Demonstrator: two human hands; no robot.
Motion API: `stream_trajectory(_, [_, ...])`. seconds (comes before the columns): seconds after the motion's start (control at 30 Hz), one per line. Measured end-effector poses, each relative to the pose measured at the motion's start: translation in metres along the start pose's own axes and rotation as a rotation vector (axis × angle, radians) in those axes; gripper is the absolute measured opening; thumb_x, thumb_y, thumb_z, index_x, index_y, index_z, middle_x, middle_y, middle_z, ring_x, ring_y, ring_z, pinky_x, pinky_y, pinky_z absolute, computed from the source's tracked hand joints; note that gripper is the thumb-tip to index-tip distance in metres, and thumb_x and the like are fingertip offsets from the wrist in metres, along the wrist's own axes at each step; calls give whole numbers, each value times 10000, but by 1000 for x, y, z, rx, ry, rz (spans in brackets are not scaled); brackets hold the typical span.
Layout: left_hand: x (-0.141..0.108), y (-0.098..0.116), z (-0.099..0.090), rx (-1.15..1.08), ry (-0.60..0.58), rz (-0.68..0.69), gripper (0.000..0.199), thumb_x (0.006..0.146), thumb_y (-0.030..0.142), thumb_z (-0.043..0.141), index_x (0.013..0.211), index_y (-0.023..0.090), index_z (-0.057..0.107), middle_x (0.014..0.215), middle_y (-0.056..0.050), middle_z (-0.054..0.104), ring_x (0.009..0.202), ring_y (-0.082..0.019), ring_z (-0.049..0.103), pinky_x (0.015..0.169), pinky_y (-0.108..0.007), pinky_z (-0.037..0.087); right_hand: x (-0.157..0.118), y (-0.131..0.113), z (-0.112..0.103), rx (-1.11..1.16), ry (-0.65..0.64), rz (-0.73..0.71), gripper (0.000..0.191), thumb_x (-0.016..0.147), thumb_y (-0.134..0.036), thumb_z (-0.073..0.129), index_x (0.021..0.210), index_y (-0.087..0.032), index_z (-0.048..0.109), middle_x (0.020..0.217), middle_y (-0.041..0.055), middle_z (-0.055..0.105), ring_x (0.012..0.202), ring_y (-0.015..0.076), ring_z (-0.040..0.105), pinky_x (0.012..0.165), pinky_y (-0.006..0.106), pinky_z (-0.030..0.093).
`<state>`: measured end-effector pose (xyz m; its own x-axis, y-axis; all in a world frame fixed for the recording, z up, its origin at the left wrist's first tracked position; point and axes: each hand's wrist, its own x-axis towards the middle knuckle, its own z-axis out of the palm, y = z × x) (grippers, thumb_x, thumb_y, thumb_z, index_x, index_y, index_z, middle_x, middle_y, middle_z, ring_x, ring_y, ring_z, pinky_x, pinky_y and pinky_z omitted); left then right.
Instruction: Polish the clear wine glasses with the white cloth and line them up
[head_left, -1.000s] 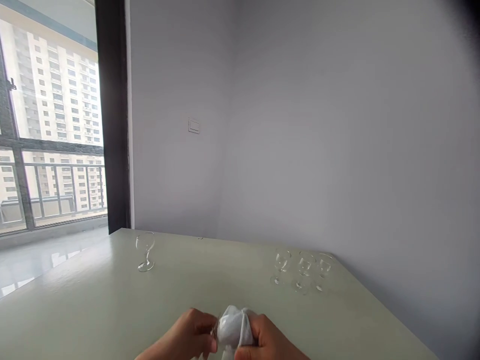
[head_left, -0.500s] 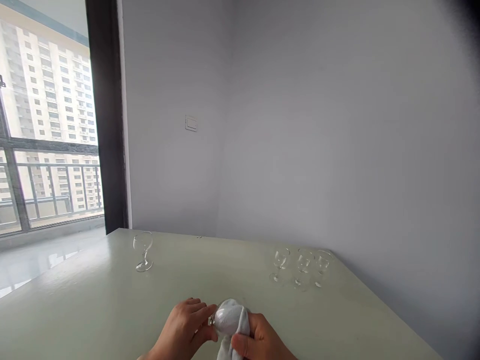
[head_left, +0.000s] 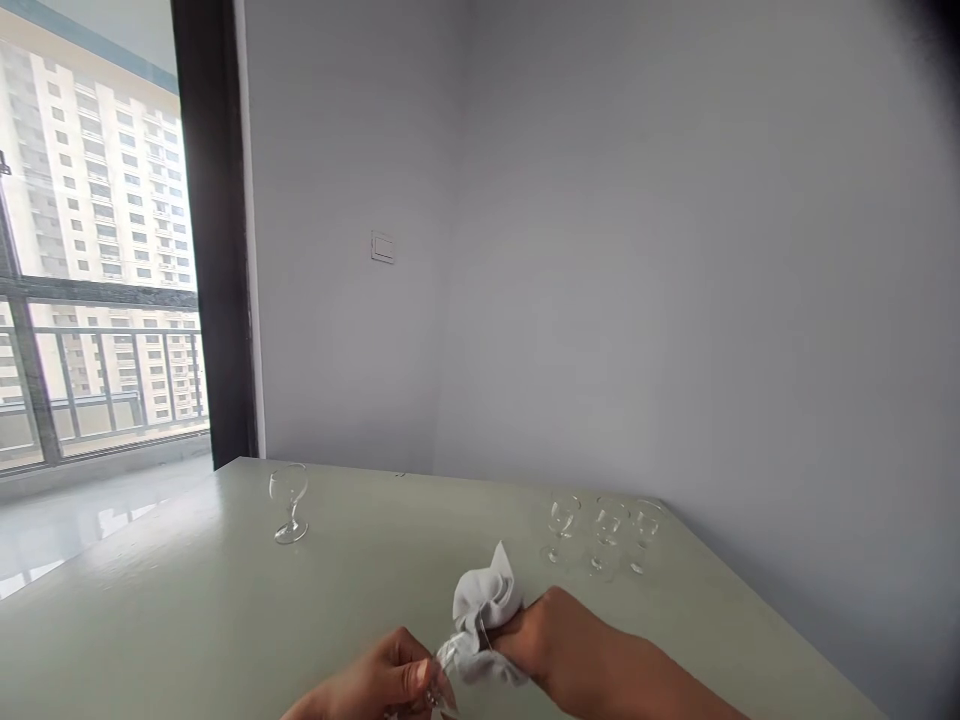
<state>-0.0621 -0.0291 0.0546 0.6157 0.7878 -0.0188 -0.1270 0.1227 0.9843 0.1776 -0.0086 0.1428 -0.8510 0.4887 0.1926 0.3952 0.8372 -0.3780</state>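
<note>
At the near edge of the view, my left hand (head_left: 401,675) is closed on the stem end of a stemmed glass (head_left: 448,655), which lies tilted with its bowl toward the right. My right hand (head_left: 536,640) grips a white cloth (head_left: 480,600) and presses it into and around the mouth of that glass. Part of the cloth stands up in a point above the bowl. The fingertips of the right hand are hidden in the cloth, and the glass's foot is largely covered by my left fingers.
One stemmed glass (head_left: 289,505) stands upright at the far left of the pale green table (head_left: 360,560). Three more, a left one (head_left: 562,518), a middle one (head_left: 609,525) and a right one (head_left: 645,525), stand at the right. A grey wall (head_left: 555,300) borders the table behind.
My right hand has turned over and moved up and right, with the cloth now bunched at the glass's mouth. My left hand has shifted lower, its fingers wrapped more tightly round the glass.
</note>
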Motion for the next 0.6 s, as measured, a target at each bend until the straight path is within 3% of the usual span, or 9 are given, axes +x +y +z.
stream_trajectory(0.1, [5,-14,-6,-163,14,13,581,627,630,640,744,65,701,350,54,391,286,-35,265,348,-213,115,1,2,-12,68,69,39,488,769,-57,375,1080,-328,635,1035,-41,688,909,158,632,765,226,441])
stream_trajectory(0.2, [8,-23,-13,-277,87,23,508,649,583,655,747,86,688,352,67,379,292,-31,276,351,-197,151,-4,17,-3,137,192,160,505,793,-89,393,1212,-324,549,1221,-26,602,1129,186,540,956,313,396])
stream_trajectory(0.27, [9,-27,-15,-327,156,19,470,648,566,666,758,109,672,376,76,375,308,-29,284,357,-190,160,-9,27,5,122,313,288,454,824,-160,420,1236,-323,521,1264,-7,569,1118,191,548,935,328,427])
stream_trajectory(0.37, [12,-31,-15,-255,254,-21,427,661,539,660,794,134,636,422,75,401,327,-34,318,360,-186,158,-13,32,10,-8,478,407,336,893,-305,378,1175,-293,560,1338,36,496,996,189,609,786,306,509])
stream_trajectory(0.47, [17,-39,-13,-60,299,-54,511,655,617,603,842,142,608,453,74,419,340,-43,325,382,-191,189,-8,25,16,-303,508,305,312,898,-345,389,1135,-277,581,1351,48,481,1012,232,582,817,374,483])
stream_trajectory(0.6, [21,-48,-13,130,289,-37,491,595,620,647,631,134,581,453,51,427,418,-55,310,430,-205,185,17,15,49,-477,325,-65,401,831,-492,481,1188,-320,544,1304,-4,537,1094,309,507,984,518,288])
